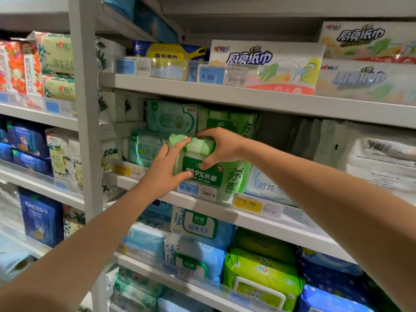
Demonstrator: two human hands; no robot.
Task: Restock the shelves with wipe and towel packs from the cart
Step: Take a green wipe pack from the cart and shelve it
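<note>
A green wipe pack (203,168) with a white lid and "99.9%" print stands upright at the front of the middle shelf (249,216). My left hand (165,167) grips its left side, thumb on the front and fingers on the top corner. My right hand (221,146) holds its top from above, thumb pressing the front. More green packs (234,127) stand behind it and pale green wipe packs (168,119) are stacked to the left. The cart is out of view.
Kitchen towel packs (267,66) fill the shelf above. A white wipe pack (267,188) sits right of the green one, with a dark gap (281,134) behind it. Blue and lime packs (261,273) crowd the lower shelves. A grey upright post (87,122) divides the bays.
</note>
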